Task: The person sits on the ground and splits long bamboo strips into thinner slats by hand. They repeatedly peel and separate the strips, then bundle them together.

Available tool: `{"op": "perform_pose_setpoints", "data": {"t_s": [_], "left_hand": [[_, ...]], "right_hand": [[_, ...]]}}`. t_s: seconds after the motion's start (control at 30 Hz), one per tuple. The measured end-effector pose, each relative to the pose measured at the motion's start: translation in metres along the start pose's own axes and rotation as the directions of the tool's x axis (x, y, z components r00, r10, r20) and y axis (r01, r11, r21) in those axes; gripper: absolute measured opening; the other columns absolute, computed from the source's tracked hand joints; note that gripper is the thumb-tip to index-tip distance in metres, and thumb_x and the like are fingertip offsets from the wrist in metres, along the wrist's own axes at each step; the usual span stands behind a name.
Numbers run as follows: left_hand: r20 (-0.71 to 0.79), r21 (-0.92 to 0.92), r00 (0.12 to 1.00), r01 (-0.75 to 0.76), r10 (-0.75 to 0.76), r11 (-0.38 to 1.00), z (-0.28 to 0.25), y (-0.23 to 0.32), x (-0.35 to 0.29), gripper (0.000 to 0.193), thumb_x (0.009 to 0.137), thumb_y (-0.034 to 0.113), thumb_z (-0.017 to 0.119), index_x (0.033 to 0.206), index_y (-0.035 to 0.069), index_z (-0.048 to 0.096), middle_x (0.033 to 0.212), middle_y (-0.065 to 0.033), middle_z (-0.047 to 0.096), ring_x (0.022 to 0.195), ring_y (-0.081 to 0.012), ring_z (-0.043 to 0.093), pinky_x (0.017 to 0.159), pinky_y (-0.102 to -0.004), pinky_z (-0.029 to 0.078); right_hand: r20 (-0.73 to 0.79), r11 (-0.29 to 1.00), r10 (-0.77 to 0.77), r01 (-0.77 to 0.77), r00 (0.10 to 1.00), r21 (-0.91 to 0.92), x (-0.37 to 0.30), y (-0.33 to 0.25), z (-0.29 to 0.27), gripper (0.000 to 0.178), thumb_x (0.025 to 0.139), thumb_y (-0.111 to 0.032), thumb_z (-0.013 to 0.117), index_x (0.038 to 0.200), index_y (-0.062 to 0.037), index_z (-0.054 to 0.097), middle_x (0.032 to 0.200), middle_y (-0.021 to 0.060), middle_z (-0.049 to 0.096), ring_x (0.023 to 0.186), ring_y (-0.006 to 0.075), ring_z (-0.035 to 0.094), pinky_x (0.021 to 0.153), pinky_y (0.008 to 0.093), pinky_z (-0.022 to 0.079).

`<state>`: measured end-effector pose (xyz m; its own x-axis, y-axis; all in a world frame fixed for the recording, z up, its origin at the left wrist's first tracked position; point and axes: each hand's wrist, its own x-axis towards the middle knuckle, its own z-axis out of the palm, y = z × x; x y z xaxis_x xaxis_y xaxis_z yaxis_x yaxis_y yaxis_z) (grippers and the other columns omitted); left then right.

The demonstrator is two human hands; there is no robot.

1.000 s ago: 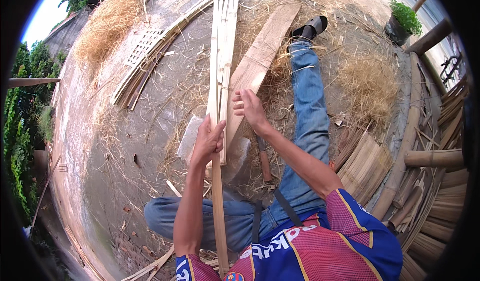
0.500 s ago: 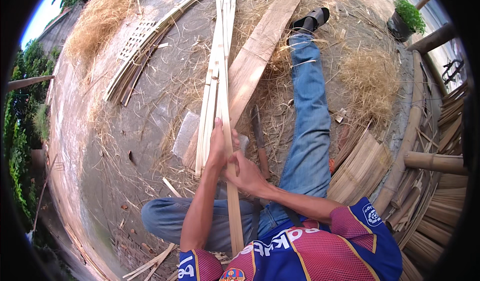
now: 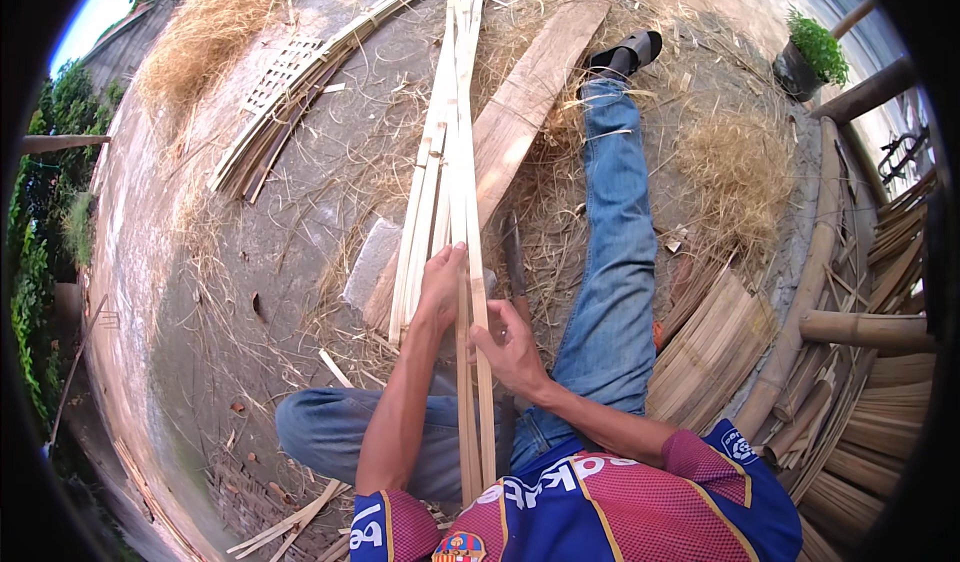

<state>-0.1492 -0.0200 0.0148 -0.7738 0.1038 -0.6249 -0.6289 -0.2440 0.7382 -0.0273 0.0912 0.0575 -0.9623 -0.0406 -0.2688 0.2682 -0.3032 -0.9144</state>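
Two long pale bamboo strips run lengthwise in front of me, with a narrow gap between them near my lap. My left hand [image 3: 442, 280] is closed around the left bamboo strip [image 3: 464, 382]. Lower and to the right, my right hand [image 3: 513, 350] pinches the right bamboo strip [image 3: 485, 402] between thumb and fingers. Beyond the hands the strips cross and overlap. Several more bamboo strips [image 3: 412, 232] lie just left of them, across a wooden plank [image 3: 535, 97]. A knife [image 3: 515, 252] rests on the ground, its lower part hidden behind my right hand.
A pale block [image 3: 373, 262] sits by the plank's near end. Curved strips [image 3: 262, 152] lie at far left beside a woven lattice [image 3: 285, 74]. Shavings [image 3: 735, 172] pile up right of my outstretched leg [image 3: 618, 232]. A stack of flat slats [image 3: 710, 347] lies near bamboo poles [image 3: 865, 330].
Near my lap, what looked like one strip now shows as two, spread apart. My right hand has moved right and slightly down with one strip. My left hand has shifted slightly.
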Motion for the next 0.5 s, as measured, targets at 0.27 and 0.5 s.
{"op": "perform_pose_setpoints", "data": {"t_s": [0.27,0.5], "left_hand": [[0.072,-0.102,0.997,-0.013,0.021,0.995,-0.013,-0.007,0.005,0.032,0.103,0.023,0.06,0.128,0.004,0.059,0.074,0.0012,0.055,0.05,-0.0066,0.045,0.042,-0.0218,0.039],[-0.05,0.054,0.995,-0.084,0.087,0.995,0.002,-0.005,-0.002,0.046,0.097,0.018,0.066,0.134,-0.004,0.049,0.074,-0.0008,0.058,0.055,-0.007,0.049,0.045,-0.0224,0.037]], "right_hand": [[0.068,0.994,-0.006,0.013,0.998,-0.104,-0.02,-0.014,0.011,0.059,0.106,-0.028,0.052,0.157,-0.0088,0.03,0.095,0.007,0.064,0.061,0.0074,0.059,0.054,0.0241,0.051],[-0.131,0.962,-0.151,0.115,0.98,-0.247,-0.007,-0.003,0.004,0.061,0.103,-0.022,0.057,0.156,-0.0038,0.033,0.091,0.0,0.057,0.068,0.004,0.05,0.061,0.021,0.045]]}}
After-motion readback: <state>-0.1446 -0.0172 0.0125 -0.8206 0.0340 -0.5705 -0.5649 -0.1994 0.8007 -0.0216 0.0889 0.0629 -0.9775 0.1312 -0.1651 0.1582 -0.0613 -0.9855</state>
